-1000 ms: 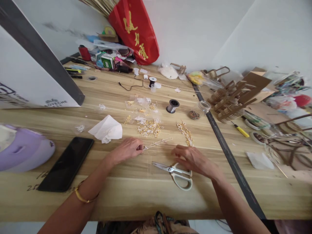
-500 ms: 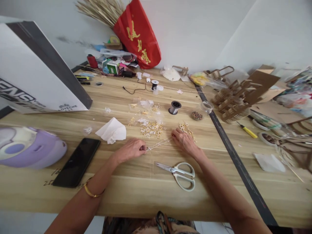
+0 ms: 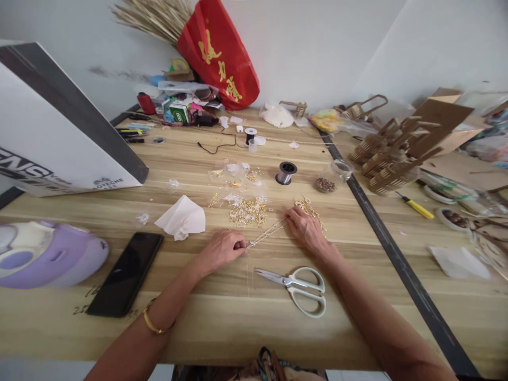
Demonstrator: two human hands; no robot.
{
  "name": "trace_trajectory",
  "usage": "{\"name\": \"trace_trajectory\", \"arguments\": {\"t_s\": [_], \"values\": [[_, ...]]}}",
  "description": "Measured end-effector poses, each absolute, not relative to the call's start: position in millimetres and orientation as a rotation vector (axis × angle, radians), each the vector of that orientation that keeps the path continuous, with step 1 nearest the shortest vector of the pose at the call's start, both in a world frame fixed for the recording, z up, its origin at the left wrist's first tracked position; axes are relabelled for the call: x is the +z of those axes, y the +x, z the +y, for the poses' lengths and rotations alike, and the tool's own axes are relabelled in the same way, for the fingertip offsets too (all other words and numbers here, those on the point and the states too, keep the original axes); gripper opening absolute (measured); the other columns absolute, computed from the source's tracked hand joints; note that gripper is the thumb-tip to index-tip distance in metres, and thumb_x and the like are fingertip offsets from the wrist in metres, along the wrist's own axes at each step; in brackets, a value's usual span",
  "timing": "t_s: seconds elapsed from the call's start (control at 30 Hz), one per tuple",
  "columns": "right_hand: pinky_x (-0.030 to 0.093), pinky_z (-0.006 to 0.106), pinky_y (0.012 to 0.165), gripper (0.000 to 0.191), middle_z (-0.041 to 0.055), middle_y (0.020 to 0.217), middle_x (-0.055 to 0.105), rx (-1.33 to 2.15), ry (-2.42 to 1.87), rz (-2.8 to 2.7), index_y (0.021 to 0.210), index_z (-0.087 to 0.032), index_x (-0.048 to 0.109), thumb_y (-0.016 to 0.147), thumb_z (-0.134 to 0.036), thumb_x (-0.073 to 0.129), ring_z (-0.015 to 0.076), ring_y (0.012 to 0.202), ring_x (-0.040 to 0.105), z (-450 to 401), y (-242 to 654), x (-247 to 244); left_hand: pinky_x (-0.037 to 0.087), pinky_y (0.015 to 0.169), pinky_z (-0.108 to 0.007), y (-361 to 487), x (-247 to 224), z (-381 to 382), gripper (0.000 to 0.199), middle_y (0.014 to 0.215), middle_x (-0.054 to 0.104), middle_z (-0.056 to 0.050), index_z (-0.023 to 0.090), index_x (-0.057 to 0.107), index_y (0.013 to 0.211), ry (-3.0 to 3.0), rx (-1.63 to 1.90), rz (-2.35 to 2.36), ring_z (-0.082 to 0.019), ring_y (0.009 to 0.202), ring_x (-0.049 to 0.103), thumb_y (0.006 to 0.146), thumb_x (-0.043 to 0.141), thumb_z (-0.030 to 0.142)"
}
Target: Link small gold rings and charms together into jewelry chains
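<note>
A thin beaded chain point(image 3: 266, 235) stretches in two strands between my hands, just above or on the wooden table. My left hand point(image 3: 224, 248) pinches its near-left end with closed fingers. At the other end my right hand point(image 3: 305, 226) is closed on the chain, fingertips down. Past my right hand lies a heap of gold chain pieces point(image 3: 313, 210), partly covered by it. Small gold and silver findings point(image 3: 248, 211) are piled beyond the strands. Scissors point(image 3: 297, 286) with pale handles rest between my forearms, blades pointing left.
A wire spool point(image 3: 286, 173), a dish of brown beads point(image 3: 325, 185) and small plastic bags stand farther back. To the left are a white tissue point(image 3: 181, 218), a black phone point(image 3: 126, 274) and a purple-white device point(image 3: 51, 254). A yellow-handled screwdriver point(image 3: 416, 206) lies at right.
The whole view has shifted slightly. Both hands keep hold of the chain, which stays stretched between them; my left hand sits a little farther right.
</note>
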State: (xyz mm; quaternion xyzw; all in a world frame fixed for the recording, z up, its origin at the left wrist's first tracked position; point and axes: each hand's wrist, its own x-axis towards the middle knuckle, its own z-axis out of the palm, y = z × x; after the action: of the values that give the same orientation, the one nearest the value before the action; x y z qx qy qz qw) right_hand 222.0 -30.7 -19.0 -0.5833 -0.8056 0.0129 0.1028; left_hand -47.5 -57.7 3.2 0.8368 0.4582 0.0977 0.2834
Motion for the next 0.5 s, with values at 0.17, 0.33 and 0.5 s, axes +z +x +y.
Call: {"name": "trace_trajectory", "arguments": {"t_s": [0.17,0.33,0.5], "values": [[0.033,0.026,0.058,0.024,0.0087,0.098,0.058,-0.032,-1.732,-2.378,0.099,-0.017,0.057,0.094,-0.022,0.034,0.0169,0.075,0.055,-30,223,-23,0.037,0.063,-0.024,-46,-1,-57,0.008,0.068,0.063,-0.001,0.017,0.065,0.071,2.242,0.281,1.225,-0.013,0.064,0.055,0.074,0.061,0.023],[0.032,0.026,0.055,0.020,0.0086,0.097,0.058,-0.079,-1.664,-2.367,0.099,-0.017,0.056,0.092,-0.022,0.038,0.0178,0.076,0.055,-32,223,-20,0.037,0.061,-0.023,-48,-1,-57,0.007,0.068,0.064,-0.001,0.016,0.066,0.071,2.207,0.303,1.180,-0.012,0.061,0.054,0.074,0.060,0.020],[0.037,0.024,0.058,0.018,0.0078,0.095,0.057,0.091,-1.334,-2.470,0.097,-0.017,0.056,0.092,-0.020,0.039,0.0157,0.077,0.055,-49,204,-1,0.037,0.063,-0.023,-53,4,-56,0.013,0.071,0.065,-0.001,0.016,0.067,0.076,2.204,0.300,1.126,-0.012,0.065,0.055,0.078,0.055,0.020]]}}
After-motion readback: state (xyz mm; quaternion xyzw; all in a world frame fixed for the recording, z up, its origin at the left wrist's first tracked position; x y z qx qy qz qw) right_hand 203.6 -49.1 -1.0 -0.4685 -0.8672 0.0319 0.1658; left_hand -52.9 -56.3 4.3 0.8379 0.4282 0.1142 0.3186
